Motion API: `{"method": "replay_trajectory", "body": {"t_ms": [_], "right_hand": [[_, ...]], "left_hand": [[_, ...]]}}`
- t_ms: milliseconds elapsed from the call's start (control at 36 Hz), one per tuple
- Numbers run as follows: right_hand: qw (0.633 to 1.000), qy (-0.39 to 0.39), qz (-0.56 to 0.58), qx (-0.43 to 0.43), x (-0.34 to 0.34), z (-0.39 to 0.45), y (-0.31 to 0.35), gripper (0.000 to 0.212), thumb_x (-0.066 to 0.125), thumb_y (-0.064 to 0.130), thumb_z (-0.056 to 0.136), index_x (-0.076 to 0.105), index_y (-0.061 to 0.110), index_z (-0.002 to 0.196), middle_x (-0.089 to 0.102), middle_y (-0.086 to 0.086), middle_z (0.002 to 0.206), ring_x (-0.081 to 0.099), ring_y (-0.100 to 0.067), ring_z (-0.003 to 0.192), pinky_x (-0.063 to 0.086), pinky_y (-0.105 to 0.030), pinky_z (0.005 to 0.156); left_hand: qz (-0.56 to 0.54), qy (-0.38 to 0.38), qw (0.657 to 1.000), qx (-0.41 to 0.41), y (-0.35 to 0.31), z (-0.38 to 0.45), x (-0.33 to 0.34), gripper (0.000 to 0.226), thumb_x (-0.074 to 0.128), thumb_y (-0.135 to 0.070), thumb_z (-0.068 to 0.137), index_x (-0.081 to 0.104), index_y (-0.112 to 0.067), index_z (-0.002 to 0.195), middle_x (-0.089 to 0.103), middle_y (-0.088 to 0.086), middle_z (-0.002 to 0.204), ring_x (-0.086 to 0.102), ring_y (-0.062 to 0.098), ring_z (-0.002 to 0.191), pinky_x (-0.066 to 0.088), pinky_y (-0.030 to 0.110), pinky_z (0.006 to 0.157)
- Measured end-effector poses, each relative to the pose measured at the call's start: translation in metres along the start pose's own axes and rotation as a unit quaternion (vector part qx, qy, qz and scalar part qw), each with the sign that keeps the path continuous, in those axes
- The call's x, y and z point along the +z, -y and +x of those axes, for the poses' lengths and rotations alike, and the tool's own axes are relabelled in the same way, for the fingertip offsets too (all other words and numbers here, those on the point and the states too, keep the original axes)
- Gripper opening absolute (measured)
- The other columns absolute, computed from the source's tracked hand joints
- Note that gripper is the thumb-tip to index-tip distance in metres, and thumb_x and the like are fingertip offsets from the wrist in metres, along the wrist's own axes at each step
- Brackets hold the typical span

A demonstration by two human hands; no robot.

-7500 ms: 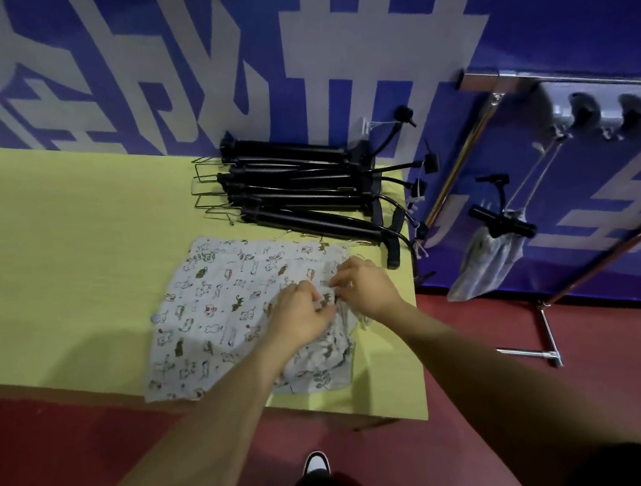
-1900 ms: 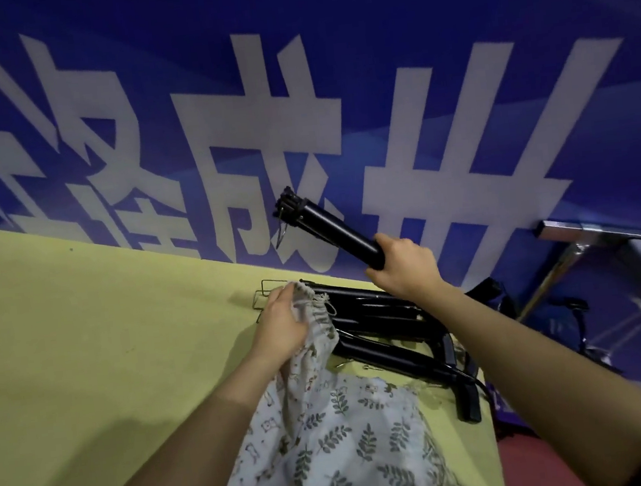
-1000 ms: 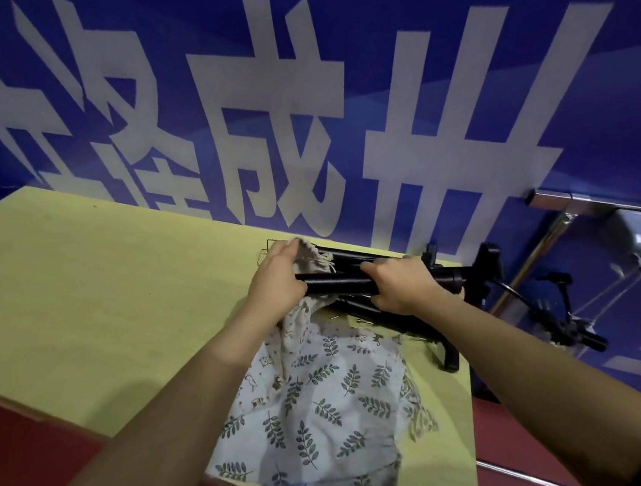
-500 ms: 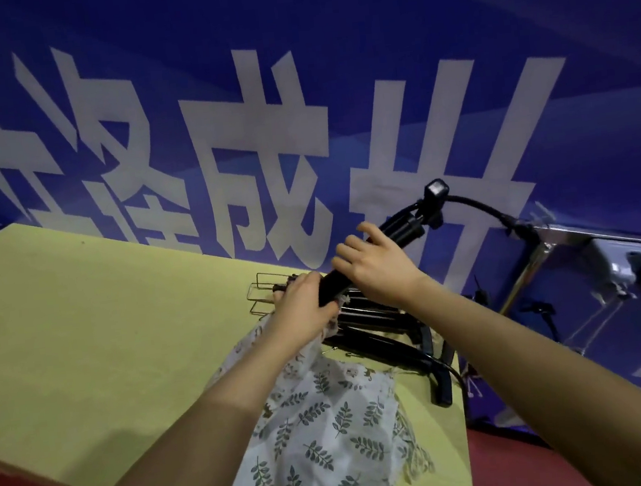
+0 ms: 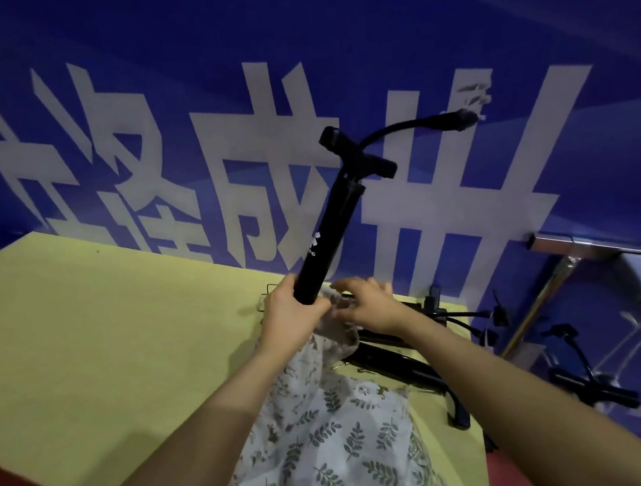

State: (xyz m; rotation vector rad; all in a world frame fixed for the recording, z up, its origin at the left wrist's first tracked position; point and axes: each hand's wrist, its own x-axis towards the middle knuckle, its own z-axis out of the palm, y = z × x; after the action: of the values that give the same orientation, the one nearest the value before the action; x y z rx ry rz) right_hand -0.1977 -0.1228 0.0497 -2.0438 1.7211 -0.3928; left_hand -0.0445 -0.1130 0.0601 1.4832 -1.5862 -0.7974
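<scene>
Black plastic forms the long tube-shaped air pump (image 5: 326, 238) that we see from the head camera. It tilts up to the right, its T-handle and curved hose (image 5: 409, 124) high against the blue banner wall with white characters (image 5: 449, 51). Our left hand (image 5: 291, 317) grips the pump's lower end at the mouth of the white leaf-printed cloth bag (image 5: 331, 439), which drapes over the yellow table (image 5: 102, 325). Our right hand (image 5: 369, 309) is at the bag's mouth, but it is blurred, so we cannot tell whether it pinches the cloth. A pile of black pumps (image 5: 398, 357) lies just behind the bag.

Pump (image 5: 328, 234) swung upright, left hand (image 5: 291, 317) now gripping it, right hand (image 5: 369, 305) released
</scene>
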Motion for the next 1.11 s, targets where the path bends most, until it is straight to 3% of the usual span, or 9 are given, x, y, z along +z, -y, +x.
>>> {"method": "replay_trajectory", "body": {"t_ms": [83, 167, 361, 444, 583, 750, 861, 972, 1111], "right_hand": [[1.000, 0.001, 0.000, 0.019, 0.002, 0.004, 0.004, 0.026, 0.056, 0.037, 0.091, 0.058, 0.014, 0.081, 0.057, -0.005, 0.078, 0.055, -0.026, 0.091, 0.024, -0.036, 0.080], [0.999, 0.010, 0.041, 0.028, 0.001, 0.006, 0.000, 0.030, 0.063, 0.040, 0.087, 0.058, 0.018, 0.068, 0.056, 0.003, 0.065, 0.055, -0.019, 0.080, 0.028, -0.036, 0.081], [0.942, 0.004, 0.330, 0.061, -0.011, -0.006, -0.003, 0.017, 0.068, 0.013, 0.087, 0.067, -0.001, 0.077, 0.060, 0.004, 0.061, 0.055, 0.008, 0.050, 0.040, -0.004, 0.053], [0.908, -0.001, 0.414, 0.070, -0.011, -0.009, -0.006, 0.018, 0.062, 0.010, 0.090, 0.065, -0.007, 0.088, 0.067, -0.002, 0.073, 0.064, 0.000, 0.065, 0.047, -0.007, 0.063], [0.875, -0.016, 0.471, 0.112, -0.015, -0.007, -0.014, 0.018, 0.059, 0.018, 0.093, 0.061, 0.003, 0.083, 0.059, 0.000, 0.056, 0.053, -0.018, 0.063, 0.040, -0.028, 0.062], [0.824, -0.084, 0.543, 0.135, -0.029, -0.010, -0.013, 0.017, 0.058, 0.014, 0.092, 0.063, 0.002, 0.081, 0.045, 0.002, 0.048, 0.044, -0.017, 0.052, 0.050, -0.032, 0.073], [0.752, -0.084, 0.635, 0.156, -0.038, -0.009, -0.008, 0.033, 0.044, 0.036, 0.099, 0.059, 0.007, 0.093, 0.027, 0.001, 0.053, 0.028, -0.012, 0.044, 0.041, -0.025, 0.048], [0.786, -0.081, 0.602, 0.116, -0.046, -0.011, -0.002, 0.056, 0.036, 0.059, 0.094, 0.059, 0.014, 0.116, 0.040, 0.003, 0.050, 0.042, -0.009, 0.043, 0.038, -0.024, 0.052], [0.869, -0.116, 0.473, 0.087, -0.048, -0.013, 0.010, 0.024, 0.056, 0.039, 0.093, 0.064, 0.017, 0.098, 0.041, 0.003, 0.059, 0.039, -0.014, 0.058, 0.038, -0.026, 0.060]], "left_hand": [[-0.009, -0.013, 1.000, -0.008, 0.005, 0.000, -0.002, 0.021, 0.070, -0.015, 0.073, 0.055, -0.014, 0.087, 0.054, -0.002, 0.075, 0.049, 0.014, 0.071, 0.036, 0.022, 0.056], [-0.034, -0.021, 0.999, -0.015, 0.014, -0.001, -0.003, 0.022, 0.069, -0.012, 0.074, 0.054, -0.013, 0.090, 0.054, -0.001, 0.078, 0.051, 0.018, 0.076, 0.037, 0.024, 0.061], [-0.054, -0.021, 0.998, 0.029, 0.014, 0.001, 0.004, 0.021, 0.064, -0.026, 0.086, 0.047, -0.020, 0.099, 0.054, -0.007, 0.079, 0.054, 0.012, 0.075, 0.038, 0.024, 0.061], [-0.051, -0.025, 0.998, 0.039, 0.018, 0.001, 0.010, 0.019, 0.061, -0.029, 0.089, 0.047, -0.019, 0.099, 0.053, -0.006, 0.077, 0.053, 0.012, 0.070, 0.036, 0.019, 0.055], [-0.060, -0.023, 0.996, 0.055, 0.027, 0.000, 0.018, 0.021, 0.059, -0.030, 0.090, 0.048, -0.015, 0.099, 0.049, -0.004, 0.078, 0.049, 0.010, 0.068, 0.037, 0.011, 0.054], [0.061, -0.013, 0.995, 0.078, 0.038, 0.008, 0.021, 0.033, 0.056, -0.039, 0.089, 0.053, -0.013, 0.109, 0.051, 0.001, 0.097, 0.048, 0.020, 0.093, 0.044, 0.036, 0.080], [0.087, 0.007, 0.994, 0.073, 0.045, 0.009, 0.021, 0.036, 0.052, -0.044, 0.089, 0.053, -0.014, 0.109, 0.052, 0.003, 0.099, 0.050, 0.023, 0.094, 0.047, 0.042, 0.081], [0.128, 0.029, 0.990, 0.054, 0.048, 0.007, 0.021, 0.045, 0.052, -0.042, 0.090, 0.048, -0.010, 0.122, 0.050, 0.006, 0.110, 0.049, 0.024, 0.101, 0.046, 0.042, 0.086], [0.155, 0.039, 0.986, 0.046, 0.055, 0.004, 0.018, 0.046, 0.050, -0.042, 0.091, 0.047, -0.012, 0.126, 0.049, 0.006, 0.117, 0.046, 0.025, 0.110, 0.045, 0.037, 0.089]]}}
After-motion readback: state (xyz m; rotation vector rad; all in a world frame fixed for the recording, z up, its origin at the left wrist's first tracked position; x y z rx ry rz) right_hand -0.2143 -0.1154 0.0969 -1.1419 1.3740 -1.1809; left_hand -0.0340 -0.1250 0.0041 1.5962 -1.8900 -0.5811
